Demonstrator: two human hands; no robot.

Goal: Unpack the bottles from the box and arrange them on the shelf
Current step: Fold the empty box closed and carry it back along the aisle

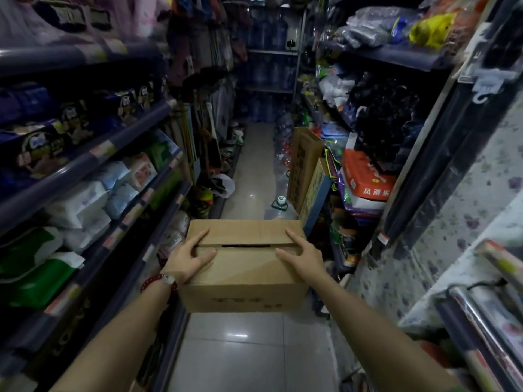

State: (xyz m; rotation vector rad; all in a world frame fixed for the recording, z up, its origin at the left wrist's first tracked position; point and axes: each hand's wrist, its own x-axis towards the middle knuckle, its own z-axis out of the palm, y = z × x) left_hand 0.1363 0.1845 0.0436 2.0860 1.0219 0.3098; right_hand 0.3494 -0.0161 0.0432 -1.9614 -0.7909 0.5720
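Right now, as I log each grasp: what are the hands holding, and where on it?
The box. Left hand and right hand lie on its closed top flaps, one at each end, fingers spread.

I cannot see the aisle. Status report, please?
Both hands, left and right, flat on closed box. No bottles out. Water jug on floor ahead.

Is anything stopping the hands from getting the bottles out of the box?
Yes. The box's top flaps are folded nearly shut, leaving a thin gap. The left hand and right hand rest on those flaps. No bottles show yet.
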